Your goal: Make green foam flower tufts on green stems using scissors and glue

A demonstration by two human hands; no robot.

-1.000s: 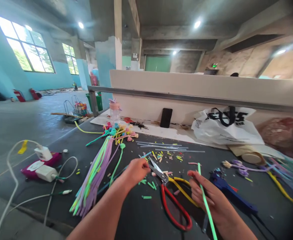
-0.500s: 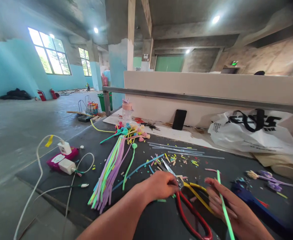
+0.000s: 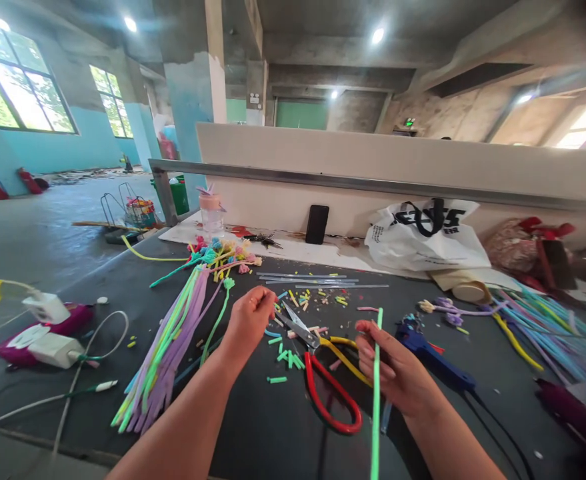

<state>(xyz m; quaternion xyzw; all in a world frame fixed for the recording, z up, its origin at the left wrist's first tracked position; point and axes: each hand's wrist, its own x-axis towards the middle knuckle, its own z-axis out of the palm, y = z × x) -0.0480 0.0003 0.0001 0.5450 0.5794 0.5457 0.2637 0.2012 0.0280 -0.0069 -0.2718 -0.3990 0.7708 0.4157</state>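
My right hand [image 3: 393, 370] is closed around a light green pipe cleaner [image 3: 377, 407], which stands nearly upright. My left hand [image 3: 251, 317] is pinched above the table; whatever its fingertips may hold is hidden. Between my hands lie scissors [image 3: 313, 341] with one red and one yellow handle, blades parted and pointing away. Short green cut pieces [image 3: 289, 359] are scattered beside the blades. Left of my left hand rests a bundle of purple and green pipe cleaners [image 3: 167, 353], with small coloured pompom-like flowers [image 3: 223, 255] beyond it.
A blue glue gun [image 3: 435, 357] lies right of my right hand. Clear sticks [image 3: 313, 280], a phone [image 3: 317, 225], a pink-lidded bottle [image 3: 211, 217] and a white bag [image 3: 425, 237] are farther back. Chargers with cables [image 3: 55, 350] sit left, blue pipe cleaners [image 3: 547, 320] right.
My left hand has moved off the scissors, leftward and away, uncovering the green cut pieces. My right hand still grips the green pipe cleaner. The view has turned right.
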